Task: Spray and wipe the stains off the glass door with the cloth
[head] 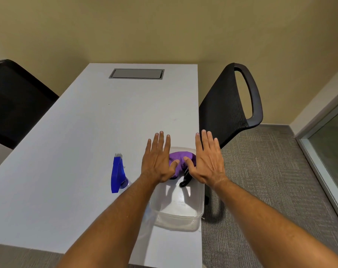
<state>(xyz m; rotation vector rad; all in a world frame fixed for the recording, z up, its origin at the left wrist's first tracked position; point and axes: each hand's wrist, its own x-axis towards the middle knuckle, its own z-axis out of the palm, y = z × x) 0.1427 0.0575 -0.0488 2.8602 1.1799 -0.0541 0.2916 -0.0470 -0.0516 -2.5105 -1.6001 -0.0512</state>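
Left hand (157, 161): flat, fingers spread, holding nothing, above the clear bin (191, 219).
Right hand (208, 161): likewise.
Cloth (180, 158): purple, inside bin, tabletop's (77, 142) right edge.
Spray bottle (117, 175): just left of bin.
Glass door (330, 144): far right.

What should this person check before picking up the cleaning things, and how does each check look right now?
1. Both hands free: ok. Left hand and right hand are open, holding nothing.
2. Purple cloth within reach: ok, it lies in the clear plastic tub under the hands.
3. Blue spray bottle within reach: ok, on the table left of the tub.
4. Bottle has liquid: cannot tell.
5. Black item beside the cloth out of the way: not ok, it touches the cloth.
6. Glass door stains located: cannot tell.
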